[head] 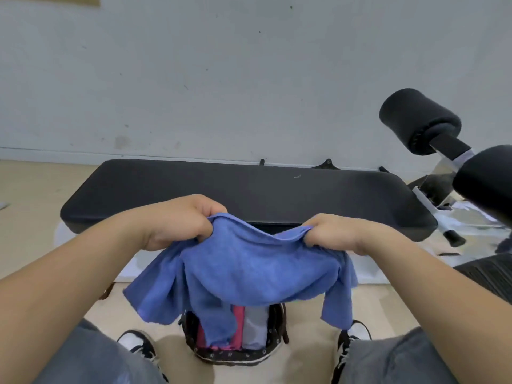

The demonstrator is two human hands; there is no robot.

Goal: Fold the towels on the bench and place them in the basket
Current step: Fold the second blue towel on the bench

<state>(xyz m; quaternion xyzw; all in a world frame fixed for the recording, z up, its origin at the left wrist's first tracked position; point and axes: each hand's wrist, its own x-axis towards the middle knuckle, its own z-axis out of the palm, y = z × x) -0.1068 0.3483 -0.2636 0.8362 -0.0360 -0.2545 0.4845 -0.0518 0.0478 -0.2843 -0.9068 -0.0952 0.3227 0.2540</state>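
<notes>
Grey wall behind, black padded worktop (249, 187) in front. Left grip (177, 220) and right grip (335, 234) each clench the top edge of a blue towel (249, 267), held bunched in the air just over the basket (230, 356) on the floor. Pink towel (239, 322) and grey towel (255, 328) already sit folded inside (prob. more below, can't see). Blue one, likely the last, isn't folded yet. Foam roller (418, 120) far right, shoes (138, 345) either side of basket; nothing blocks the drop.
</notes>
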